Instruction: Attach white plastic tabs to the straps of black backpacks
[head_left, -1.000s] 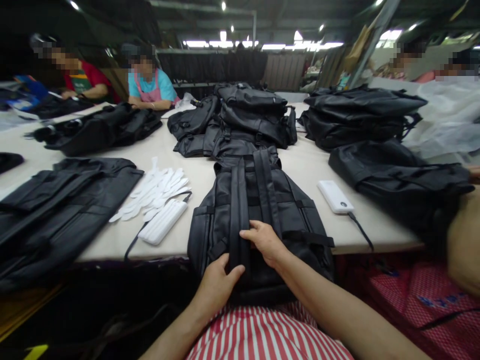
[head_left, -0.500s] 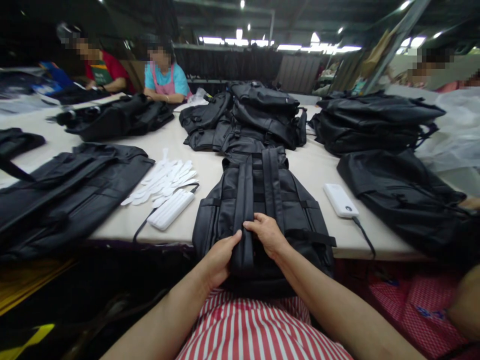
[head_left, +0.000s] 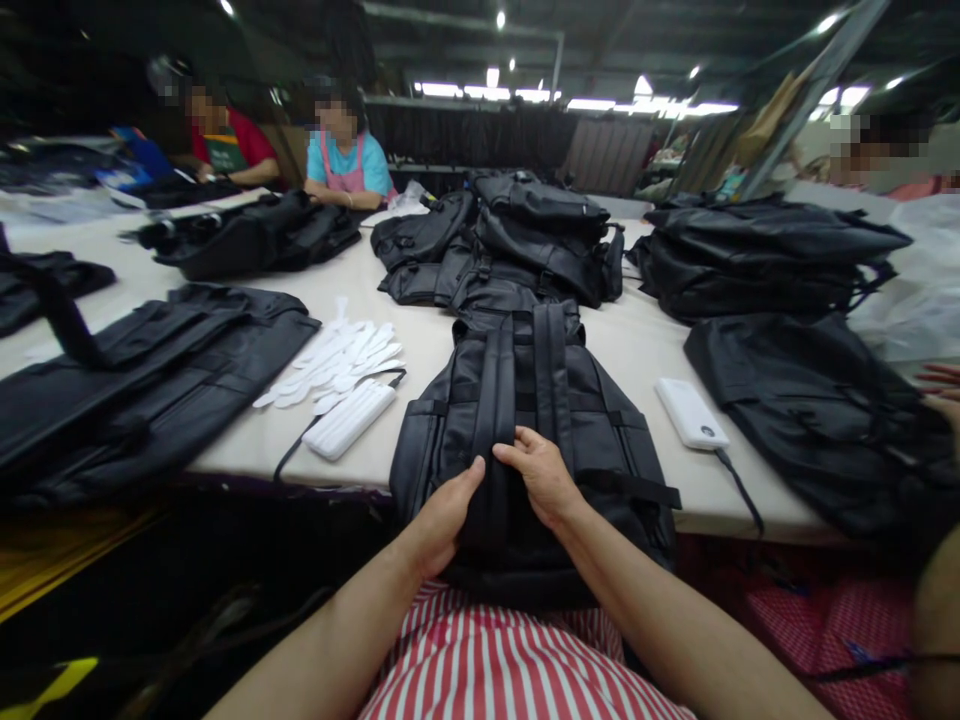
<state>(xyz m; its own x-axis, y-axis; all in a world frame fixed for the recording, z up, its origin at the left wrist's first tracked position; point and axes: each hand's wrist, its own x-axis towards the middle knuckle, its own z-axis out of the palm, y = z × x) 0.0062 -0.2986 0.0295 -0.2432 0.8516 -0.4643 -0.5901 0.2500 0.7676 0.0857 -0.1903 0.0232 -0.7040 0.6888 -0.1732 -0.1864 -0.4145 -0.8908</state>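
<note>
The right hand (head_left: 544,478) pinches a long black leather-look strap (head_left: 496,390) between thumb and fingers; the left hand (head_left: 442,518) sets its thumb at the strap's left edge, fingers hidden, so I can't tell how tightly it grips. Their black leather-look backpack (head_left: 596,415) lies at the near edge of a pale cream table (head_left: 626,350), white plastic power banks (head_left: 350,420) left and right, a black bag pile (head_left: 540,235) on the far side.
</note>
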